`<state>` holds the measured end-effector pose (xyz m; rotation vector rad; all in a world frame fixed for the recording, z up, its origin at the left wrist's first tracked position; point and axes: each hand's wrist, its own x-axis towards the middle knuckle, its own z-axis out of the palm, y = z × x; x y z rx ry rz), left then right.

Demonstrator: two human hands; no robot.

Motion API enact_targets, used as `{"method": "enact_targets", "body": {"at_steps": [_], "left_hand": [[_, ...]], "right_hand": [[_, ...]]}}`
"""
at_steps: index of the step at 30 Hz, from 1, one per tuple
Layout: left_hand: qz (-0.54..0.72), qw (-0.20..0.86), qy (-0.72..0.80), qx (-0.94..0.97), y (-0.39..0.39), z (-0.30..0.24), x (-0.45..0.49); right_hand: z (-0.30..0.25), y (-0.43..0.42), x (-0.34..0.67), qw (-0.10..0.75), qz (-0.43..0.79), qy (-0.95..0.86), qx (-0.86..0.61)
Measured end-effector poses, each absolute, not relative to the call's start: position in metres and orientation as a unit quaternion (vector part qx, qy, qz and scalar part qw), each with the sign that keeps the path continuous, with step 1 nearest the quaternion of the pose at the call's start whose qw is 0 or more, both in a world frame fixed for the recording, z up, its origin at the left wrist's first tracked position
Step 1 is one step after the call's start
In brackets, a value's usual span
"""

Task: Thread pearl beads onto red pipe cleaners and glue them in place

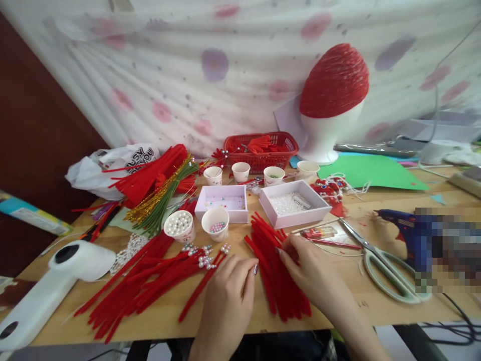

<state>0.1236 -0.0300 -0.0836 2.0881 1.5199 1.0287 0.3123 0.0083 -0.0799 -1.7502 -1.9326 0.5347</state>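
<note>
My left hand [230, 288] is closed near the front of the table, thumb pressed against the curled fingers; what it holds, if anything, is hidden. Just to its left lie red pipe cleaners [198, 295] tipped with pearl beads [225, 249]. My right hand [302, 258] is over a loose bundle of plain red pipe cleaners [287, 296], its thumb and fingers pinched on one near the upper part. Farther left is a larger pile of red pipe cleaners [124, 301], several with pearl clusters [205, 256] at their ends.
Paper cups of beads [179, 225] and two white trays [278, 218] stand behind my hands. Scissors [387, 271] and a blue glue gun [398, 220] lie at right. A white handheld device [48, 296] is at left; a red basket [259, 163] and wrapped head form [334, 82] are behind.
</note>
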Motion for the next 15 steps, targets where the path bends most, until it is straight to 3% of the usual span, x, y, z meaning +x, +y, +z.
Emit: {"method": "enact_targets", "body": {"at_steps": [4, 8, 10, 15], "left_hand": [[0.396, 0.304, 0.556, 0.664, -0.033, -0.078, 0.133], [0.431, 0.438, 0.577, 0.538, -0.027, -0.076, 0.142], [0.421, 0.436, 0.577, 0.548, -0.025, -0.074, 0.145], [0.415, 0.300, 0.553, 0.658, -0.023, -0.071, 0.142]], "right_hand": [[-0.069, 0.008, 0.313, 0.332, 0.245, -0.672, -0.615], [-0.067, 0.002, 0.305, 0.432, 0.393, -0.616, -0.528], [-0.068, 0.000, 0.298, 0.473, 0.447, -0.576, -0.494], [-0.070, -0.001, 0.288, 0.542, 0.534, -0.478, -0.438]]}}
